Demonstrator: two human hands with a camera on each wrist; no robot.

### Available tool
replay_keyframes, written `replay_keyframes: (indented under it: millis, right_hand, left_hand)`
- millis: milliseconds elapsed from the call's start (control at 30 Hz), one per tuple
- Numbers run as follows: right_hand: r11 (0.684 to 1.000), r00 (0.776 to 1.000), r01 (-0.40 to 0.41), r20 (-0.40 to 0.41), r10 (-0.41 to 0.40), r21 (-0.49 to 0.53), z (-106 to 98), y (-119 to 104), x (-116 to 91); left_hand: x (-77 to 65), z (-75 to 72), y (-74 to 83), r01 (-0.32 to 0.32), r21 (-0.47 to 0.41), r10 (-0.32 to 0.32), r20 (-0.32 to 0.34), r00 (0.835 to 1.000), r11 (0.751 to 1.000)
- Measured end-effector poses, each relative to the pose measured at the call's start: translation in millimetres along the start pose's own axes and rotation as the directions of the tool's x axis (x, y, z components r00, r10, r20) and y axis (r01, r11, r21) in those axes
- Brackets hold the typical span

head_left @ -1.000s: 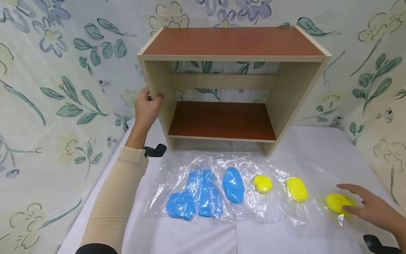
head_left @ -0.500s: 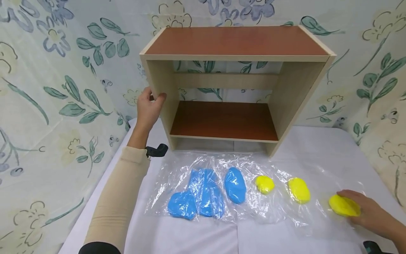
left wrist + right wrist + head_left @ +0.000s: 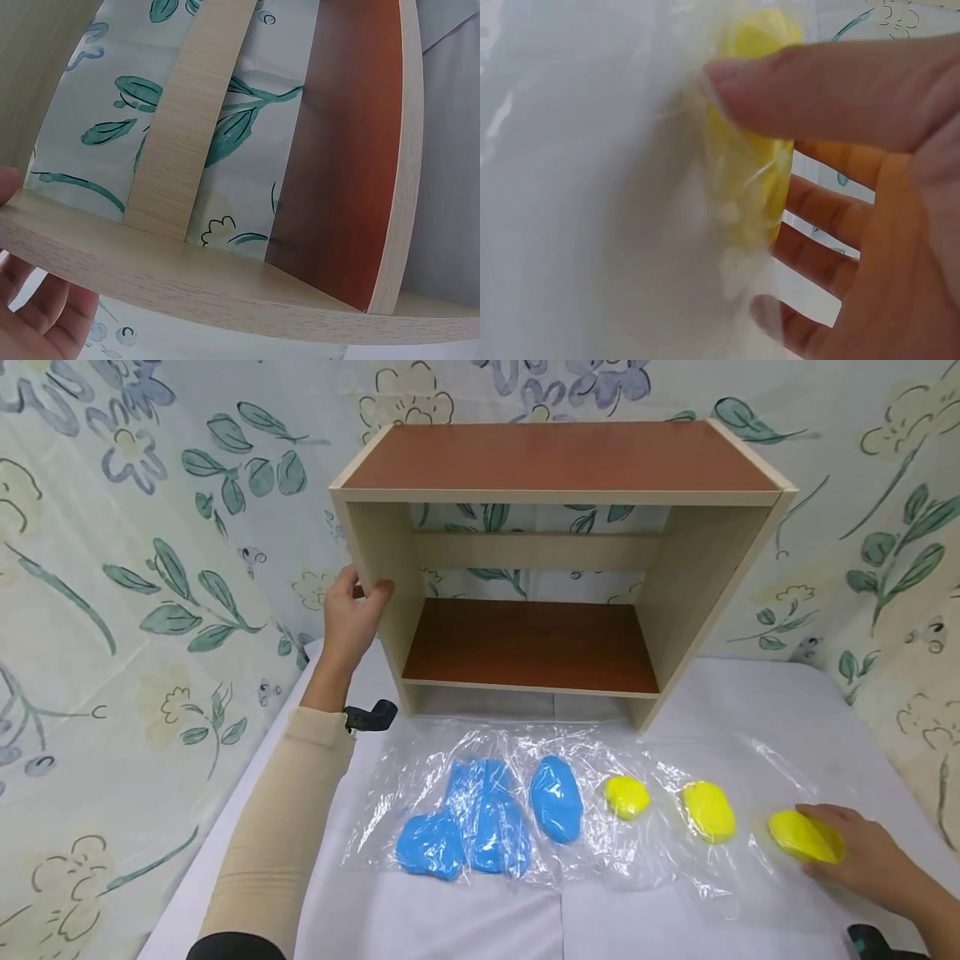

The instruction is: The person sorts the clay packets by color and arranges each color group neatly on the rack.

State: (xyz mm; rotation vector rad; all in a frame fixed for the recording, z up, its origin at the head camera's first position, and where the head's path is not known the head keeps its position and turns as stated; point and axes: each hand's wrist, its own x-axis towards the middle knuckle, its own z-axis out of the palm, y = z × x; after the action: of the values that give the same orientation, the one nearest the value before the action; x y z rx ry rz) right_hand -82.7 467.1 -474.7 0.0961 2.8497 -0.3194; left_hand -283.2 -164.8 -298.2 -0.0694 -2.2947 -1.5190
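Observation:
A small open-fronted wooden shelf unit (image 3: 528, 647) with red-brown boards stands at the back of the table. My left hand (image 3: 351, 618) grips the front edge of its left side panel. In the left wrist view, the thumb shows on the inner side of that panel (image 3: 225, 300) and the other fingers outside it. At the right, my right hand (image 3: 862, 858) holds a flat yellow clay-like lump (image 3: 802, 835) in clear plastic film. In the right wrist view, the thumb lies over the film on one face of the yellow lump (image 3: 769, 34), with fingers behind it.
Other wrapped lumps lie in a row before the shelf: a yellow one (image 3: 708, 812), a smaller yellow one (image 3: 626, 797) and several blue pieces (image 3: 556, 799). Clear plastic film (image 3: 600, 860) spreads around them on the white tablecloth (image 3: 450, 922). Floral cloth (image 3: 187, 510) hangs behind.
My right hand has closed from an open reach onto the rightmost yellow lump, then shifted slightly left with it. The left hand keeps its grip on the shelf panel.

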Motion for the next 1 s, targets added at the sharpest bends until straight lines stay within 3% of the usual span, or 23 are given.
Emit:
replay_keyframes:
  millis: [433, 633, 1000]
  right_hand:
    - [0.999, 0.998, 0.047, -0.038, -0.048, -0.004, -1, -1, 4]
    - [1.0, 0.998, 0.019, -0.055, -0.019, 0.011, -2, -4, 4]
    - [0.999, 0.969, 0.046, -0.243, -0.04, 0.017, -14, -10, 1]
  left_hand:
    - [0.5, 0.5, -1.8, -0.009, 0.009, 0.009, -0.006, 1.0, 1.0]
    - [-0.6, 0.6, -1.5, -0.011, -0.001, 0.011, 0.001, 1.0, 1.0]
    - [-1.3, 0.8, -2.4, -0.026, -0.016, 0.026, -0.001, 1.0, 1.0]
